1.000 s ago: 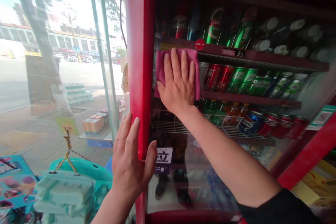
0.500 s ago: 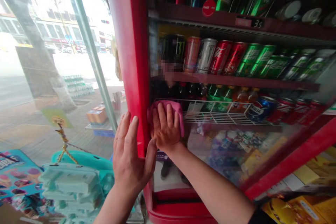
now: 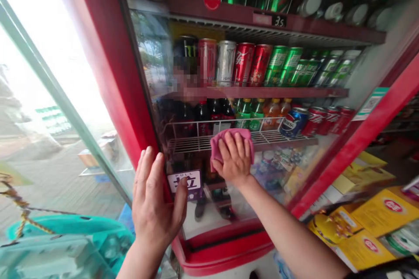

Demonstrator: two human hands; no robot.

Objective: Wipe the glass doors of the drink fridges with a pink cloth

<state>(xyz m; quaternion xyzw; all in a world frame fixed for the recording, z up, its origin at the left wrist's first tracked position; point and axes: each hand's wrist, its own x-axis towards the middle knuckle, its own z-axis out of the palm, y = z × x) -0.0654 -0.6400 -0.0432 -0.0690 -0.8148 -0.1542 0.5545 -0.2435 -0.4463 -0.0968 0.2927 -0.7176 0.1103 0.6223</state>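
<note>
My right hand [image 3: 235, 159] holds a pink cloth [image 3: 216, 147] pressed against the glass door [image 3: 262, 198] of a red drinks fridge, its fingers spread over the cloth. At the door's left red frame [image 3: 127, 126], my left hand [image 3: 160, 202] is open, fingers up and thumb apart. Whether its palm touches the frame cannot be made out. Just right of the left thumb is a white and purple PULL sign [image 3: 193, 182] on the glass. Behind the pane are a white wire shelf [image 3: 183, 144] and a shelf with upright cans [image 3: 244, 64].
Teal egg cartons [image 3: 59, 257] sit in a turquoise container [image 3: 98, 222] at lower left, beside a knotted rope [image 3: 19, 205]. A slanted pale-green pane edge [image 3: 62, 100] stands left of the fridge. Yellow boxes [image 3: 382, 213] are stacked at the lower right.
My right hand has slid the cloth rightward across the glass, away from the left frame. The left hand stays by the frame. The view has turned right, bringing the PULL sign into sight.
</note>
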